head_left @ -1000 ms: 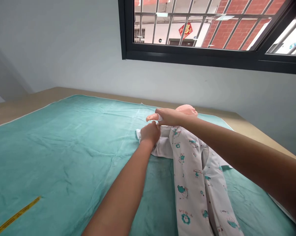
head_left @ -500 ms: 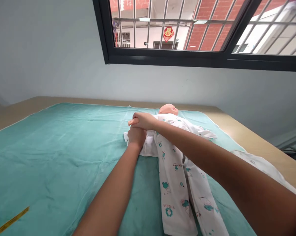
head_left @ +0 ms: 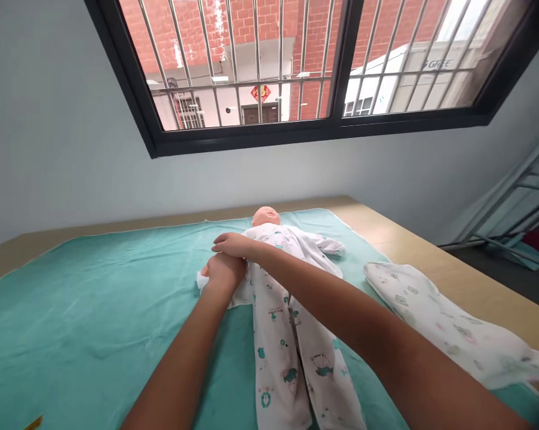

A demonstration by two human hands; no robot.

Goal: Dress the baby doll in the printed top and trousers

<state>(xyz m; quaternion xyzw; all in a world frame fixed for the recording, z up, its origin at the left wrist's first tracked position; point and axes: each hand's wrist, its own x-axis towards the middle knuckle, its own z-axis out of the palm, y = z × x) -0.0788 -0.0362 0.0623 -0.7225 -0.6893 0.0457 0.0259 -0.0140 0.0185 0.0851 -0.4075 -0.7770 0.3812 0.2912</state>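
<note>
The left hand (head_left: 224,272), its fingers curled, and the right hand (head_left: 235,245), laid over it, meet beside the body of a doll with a bald pink head (head_left: 266,216), though their overlap hides exactly what either grips. The doll lies face up among a white fabric suit printed with teal cartoon figures (head_left: 273,334), on a wrinkled teal cloth sheet (head_left: 117,310). A hard pull from these bunched hands could, I judge, twist the doll's arm, drag the loose suit askew or ruck up the sheet.
</note>
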